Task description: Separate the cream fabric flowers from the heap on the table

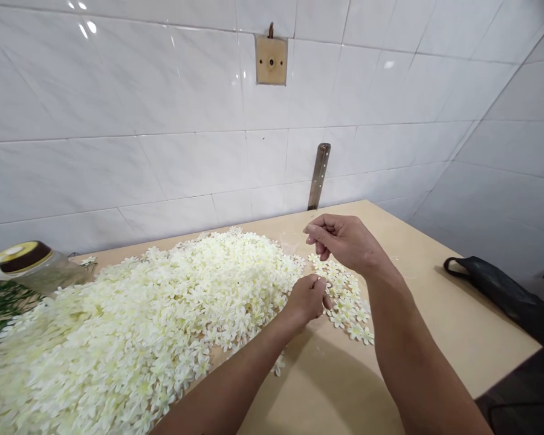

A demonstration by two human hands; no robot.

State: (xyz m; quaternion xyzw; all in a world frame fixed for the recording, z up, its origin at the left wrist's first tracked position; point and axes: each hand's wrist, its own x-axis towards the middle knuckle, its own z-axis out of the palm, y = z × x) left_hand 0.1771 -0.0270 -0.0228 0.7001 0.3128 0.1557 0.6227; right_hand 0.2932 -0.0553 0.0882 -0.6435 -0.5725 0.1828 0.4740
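A broad heap of small white artificial flowers (163, 308) with pale yellow centres covers the left and middle of the table. Near its right end is my left hand (307, 299), its fingers curled in a pinch. My right hand (344, 240) is higher and farther away, thumb and forefinger pressed together above the table. Anything between the fingers of either hand is too small or hidden to make out. Loose flowers (344, 299) lie spread just beyond and to the right of my left hand.
At the left lies a clear jar (49, 275) with a brown and yellow lid, beside green stems (2, 302). A black bag or pouch with a loop (498, 287) is on the table's right side. A metal strip (320, 175) leans against the tiled wall (185, 90).
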